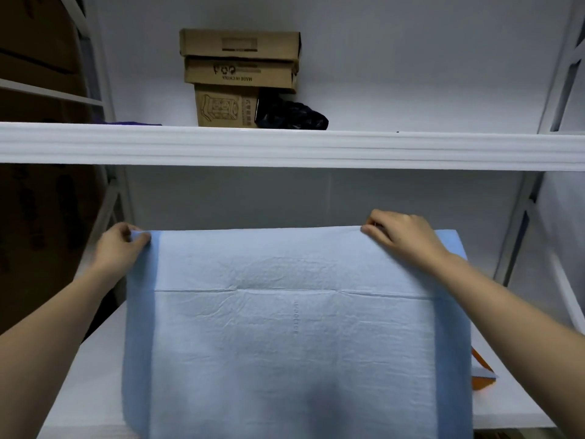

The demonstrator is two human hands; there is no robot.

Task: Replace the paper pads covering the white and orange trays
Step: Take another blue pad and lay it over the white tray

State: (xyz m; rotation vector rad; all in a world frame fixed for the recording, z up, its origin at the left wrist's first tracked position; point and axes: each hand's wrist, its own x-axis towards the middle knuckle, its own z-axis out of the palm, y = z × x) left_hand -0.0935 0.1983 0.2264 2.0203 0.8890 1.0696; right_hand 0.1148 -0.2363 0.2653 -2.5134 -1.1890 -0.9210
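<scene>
Head view shows two bare arms reaching up from the bottom corners of the frame. A big blue paper pad (294, 327) fills the lower middle of the picture. It has a pale middle part and darker blue strips down its left and right sides, and a fold line runs across it.

The left hand (122, 245), at the middle left of the frame, pinches the top left corner of the pad between thumb and fingers. The right hand (399, 234), at the middle right, has curled fingers that grip the top edge of the pad near its right corner. The pad is stretched out flat between the two hands.

The pad lies over a white shelf (95, 369) that shows on both sides of it. At the lower right, just beside the pad's right edge, a small bit of an orange tray (481, 380) peeks out. The rest of it is hidden.

Across the middle of the frame runs a white shelf edge (291, 147). On top of it, in the upper middle, three brown cardboard boxes (240, 77) sit stacked up. A dark crumpled bag (291, 115) lies touching the bottom box on its right side.
</scene>
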